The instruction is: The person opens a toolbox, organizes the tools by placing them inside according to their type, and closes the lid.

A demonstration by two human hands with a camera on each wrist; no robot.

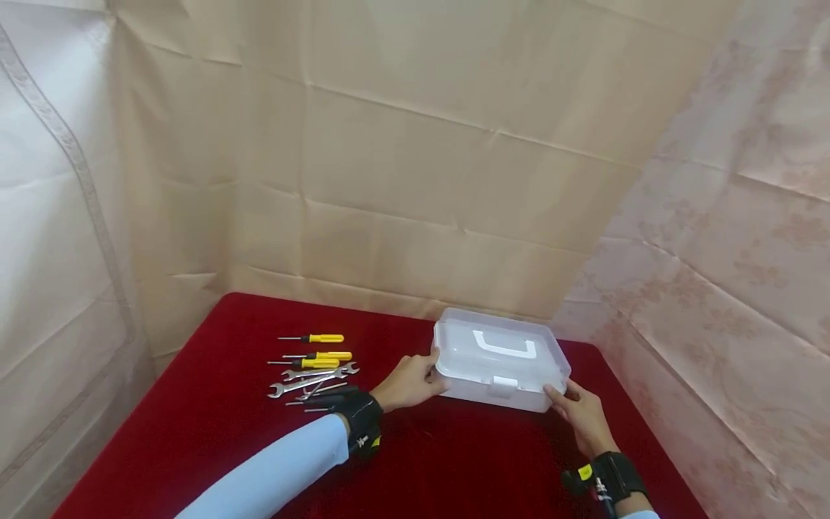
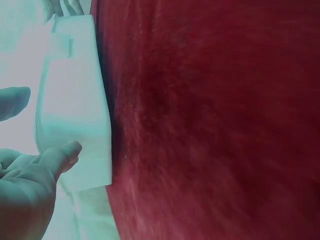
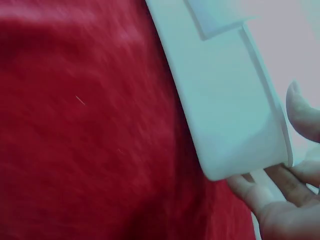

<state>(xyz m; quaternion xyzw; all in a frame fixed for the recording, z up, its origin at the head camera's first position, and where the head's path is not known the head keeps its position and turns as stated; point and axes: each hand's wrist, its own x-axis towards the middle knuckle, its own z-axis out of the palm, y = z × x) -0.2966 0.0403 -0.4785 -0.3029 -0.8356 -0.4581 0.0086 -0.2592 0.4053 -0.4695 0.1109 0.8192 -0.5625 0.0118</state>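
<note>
A translucent white plastic storage box (image 1: 467, 364) with its lid down lies on the red cloth, a white carry handle (image 1: 528, 350) on top and a latch (image 1: 502, 387) on the front. My left hand (image 1: 410, 382) grips its left end; the left wrist view has the thumb (image 2: 65, 152) against the front wall and a finger over the lid. At the opposite end, my right hand (image 1: 582, 418) holds the front right corner. In the right wrist view its thumb (image 3: 302, 115) is over the lid side and the fingers (image 3: 290, 187) lie along the end wall.
Left of the box lie several yellow-handled screwdrivers (image 1: 327, 339), several metal wrenches (image 1: 311, 383) and dark-handled tools (image 1: 333, 396), partly hidden by the left wrist strap. A beige cloth wall (image 1: 415, 180) stands behind the red-covered table (image 1: 194, 404), with patterned cloth (image 1: 726, 288) at right.
</note>
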